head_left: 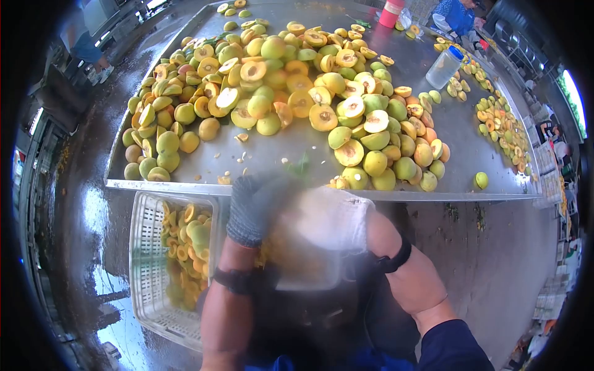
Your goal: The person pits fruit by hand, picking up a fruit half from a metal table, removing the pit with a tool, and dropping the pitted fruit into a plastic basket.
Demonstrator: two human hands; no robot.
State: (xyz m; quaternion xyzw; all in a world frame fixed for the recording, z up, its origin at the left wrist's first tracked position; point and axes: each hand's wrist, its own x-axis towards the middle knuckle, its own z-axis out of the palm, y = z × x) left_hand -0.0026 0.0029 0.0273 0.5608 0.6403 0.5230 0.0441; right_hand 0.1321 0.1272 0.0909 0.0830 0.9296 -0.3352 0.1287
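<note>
My left hand (pixel 250 207), in a grey knitted glove, is over the near edge of the metal table (pixel 408 195). My right hand (pixel 331 219), in a white glove, is close beside it on the right. Motion and a smudge on the view smear the fingers of both hands, so anything between them is hidden. Just beyond the hands lies a heap of peach-like fruit (pixel 375 141), green and yellow, many cut in halves with brown hollows. A green leaf (pixel 301 166) and small pale seeds lie on the metal near my fingers.
A white plastic basket (pixel 145 266) with cut fruit stands below the table's left front. A blurred container (pixel 309 278) is under my hands. A blue-lidded jar (pixel 444 67), a pink container (pixel 391 12) and more fruit (pixel 502 127) are farther off. A person in blue (pixel 458 18) is at the far side.
</note>
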